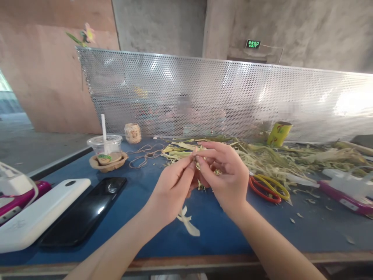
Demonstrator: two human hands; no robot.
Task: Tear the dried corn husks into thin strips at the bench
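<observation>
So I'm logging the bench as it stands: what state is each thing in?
Left hand: pinching a leaf strip.
Right hand: pinching the same strip.
Scissors: lying flat, blades hidden under the leaves.
Cup: lidded, straw in, almost empty.
Phone: face up, screen dark.
Twine: loose on the table.
Leaf pile: scattered.

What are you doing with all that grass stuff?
A person's left hand and right hand pinch a small bundle of pale leaf strips together above the blue table. More strips lie heaped behind. Scissors rest by the right hand, and a phone lies to the left.
</observation>
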